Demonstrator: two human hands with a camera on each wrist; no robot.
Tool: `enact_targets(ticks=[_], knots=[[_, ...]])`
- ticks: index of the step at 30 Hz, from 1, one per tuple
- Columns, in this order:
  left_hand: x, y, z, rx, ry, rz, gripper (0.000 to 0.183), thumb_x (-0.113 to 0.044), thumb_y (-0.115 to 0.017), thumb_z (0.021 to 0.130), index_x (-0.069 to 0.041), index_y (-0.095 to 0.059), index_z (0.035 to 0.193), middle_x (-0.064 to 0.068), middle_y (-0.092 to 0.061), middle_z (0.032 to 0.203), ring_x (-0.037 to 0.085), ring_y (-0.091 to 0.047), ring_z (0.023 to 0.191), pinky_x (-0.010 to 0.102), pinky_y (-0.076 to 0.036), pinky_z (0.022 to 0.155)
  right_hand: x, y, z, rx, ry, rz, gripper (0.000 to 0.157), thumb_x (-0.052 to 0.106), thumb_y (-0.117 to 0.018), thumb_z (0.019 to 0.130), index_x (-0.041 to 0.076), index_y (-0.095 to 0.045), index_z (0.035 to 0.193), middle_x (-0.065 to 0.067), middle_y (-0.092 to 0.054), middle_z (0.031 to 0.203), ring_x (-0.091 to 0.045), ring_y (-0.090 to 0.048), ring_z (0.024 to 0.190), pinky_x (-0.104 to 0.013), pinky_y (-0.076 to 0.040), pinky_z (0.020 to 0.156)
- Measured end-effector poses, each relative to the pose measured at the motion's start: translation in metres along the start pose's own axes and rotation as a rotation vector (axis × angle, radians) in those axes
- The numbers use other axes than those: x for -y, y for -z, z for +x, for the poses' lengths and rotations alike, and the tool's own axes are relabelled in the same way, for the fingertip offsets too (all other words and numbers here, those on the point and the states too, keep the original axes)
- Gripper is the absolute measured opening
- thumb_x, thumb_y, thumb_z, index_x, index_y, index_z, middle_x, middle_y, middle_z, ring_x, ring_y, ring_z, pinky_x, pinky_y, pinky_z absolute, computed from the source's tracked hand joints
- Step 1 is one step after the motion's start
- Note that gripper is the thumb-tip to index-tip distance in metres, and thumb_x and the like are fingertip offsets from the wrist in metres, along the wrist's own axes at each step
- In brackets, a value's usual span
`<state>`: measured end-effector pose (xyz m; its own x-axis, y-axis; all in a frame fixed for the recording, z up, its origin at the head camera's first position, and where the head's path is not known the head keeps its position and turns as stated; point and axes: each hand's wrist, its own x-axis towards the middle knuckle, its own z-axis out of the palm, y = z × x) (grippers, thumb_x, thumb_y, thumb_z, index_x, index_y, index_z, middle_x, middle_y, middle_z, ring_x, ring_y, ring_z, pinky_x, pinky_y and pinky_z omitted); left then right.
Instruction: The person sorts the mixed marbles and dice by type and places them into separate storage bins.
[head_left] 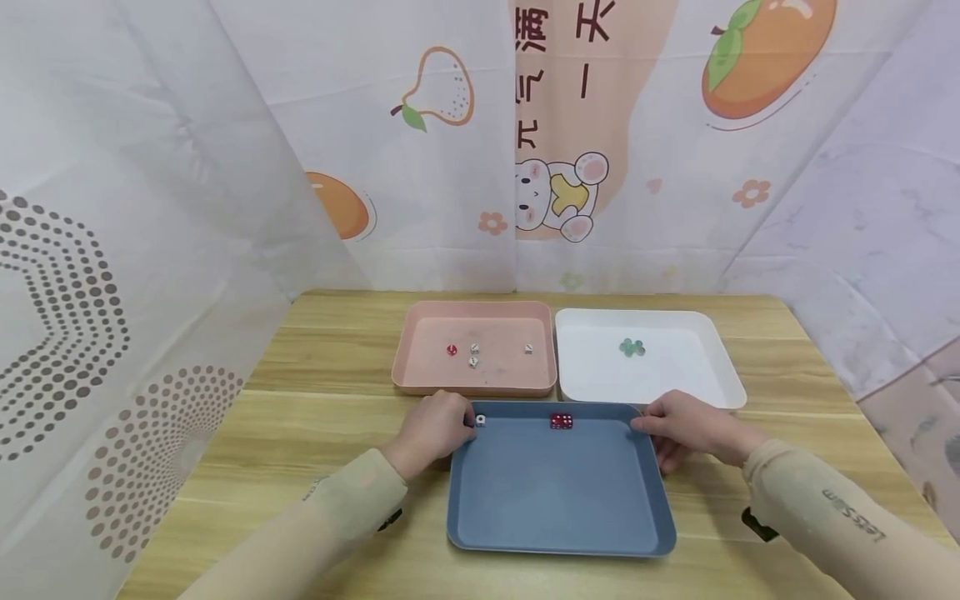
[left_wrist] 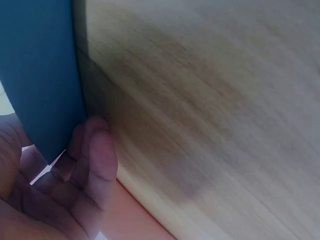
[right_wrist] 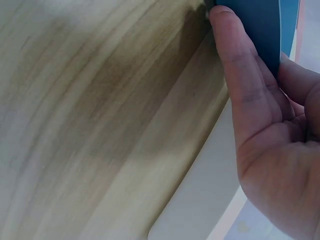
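A blue-grey tray (head_left: 562,492) lies in front of the person, between both hands. The left hand (head_left: 437,425) grips its far left corner; in the left wrist view, fingers (left_wrist: 102,155) curl against the outside of the blue wall. At the far right corner the right hand (head_left: 686,427) pinches the rim, thumb inside and fingers (right_wrist: 245,85) along the outer wall. Inside, near the far wall, are a white die (head_left: 481,421) by the left hand and two red dice (head_left: 561,421) side by side. Whether the tray's far edge is raised I cannot tell.
Behind the blue tray stand a pink tray (head_left: 474,389) with one red die (head_left: 452,350) and several white dice (head_left: 474,362), and a white tray (head_left: 675,379) with several greenish translucent pieces (head_left: 632,347). All are on a wooden table (head_left: 322,417) backed by a printed curtain (head_left: 450,183).
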<state>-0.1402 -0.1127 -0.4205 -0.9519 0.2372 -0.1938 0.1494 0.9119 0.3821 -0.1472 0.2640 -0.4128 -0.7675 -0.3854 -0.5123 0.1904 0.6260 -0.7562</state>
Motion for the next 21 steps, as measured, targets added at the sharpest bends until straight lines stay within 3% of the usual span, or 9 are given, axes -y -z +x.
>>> enact_targets(ticks=[12, 21], knots=[[0.002, 0.0027, 0.0011, 0.065, -0.001, -0.041, 0.008, -0.011, -0.083, 0.084, -0.009, -0.078, 0.09, -0.002, -0.069, 0.08, 0.012, -0.059, 0.065, 0.025, -0.053, 0.058, 0.0037, -0.0005, -0.0006, -0.001, -0.019, 0.02, 0.032, 0.023, -0.061, 0.104, 0.001, -0.061, 0.082, -0.011, -0.068, 0.071, -0.022, -0.069, 0.062, -0.04, -0.064, 0.062], [-0.0005, 0.0052, -0.0002, 0.074, -0.045, 0.008, 0.005, -0.004, -0.076, 0.086, -0.007, -0.078, 0.09, -0.001, -0.07, 0.083, 0.013, -0.058, 0.066, 0.027, -0.054, 0.061, 0.003, -0.0002, -0.0018, 0.001, -0.006, 0.002, 0.033, 0.024, -0.06, 0.104, 0.0, -0.061, 0.082, -0.01, -0.068, 0.071, -0.022, -0.069, 0.063, -0.04, -0.064, 0.062]])
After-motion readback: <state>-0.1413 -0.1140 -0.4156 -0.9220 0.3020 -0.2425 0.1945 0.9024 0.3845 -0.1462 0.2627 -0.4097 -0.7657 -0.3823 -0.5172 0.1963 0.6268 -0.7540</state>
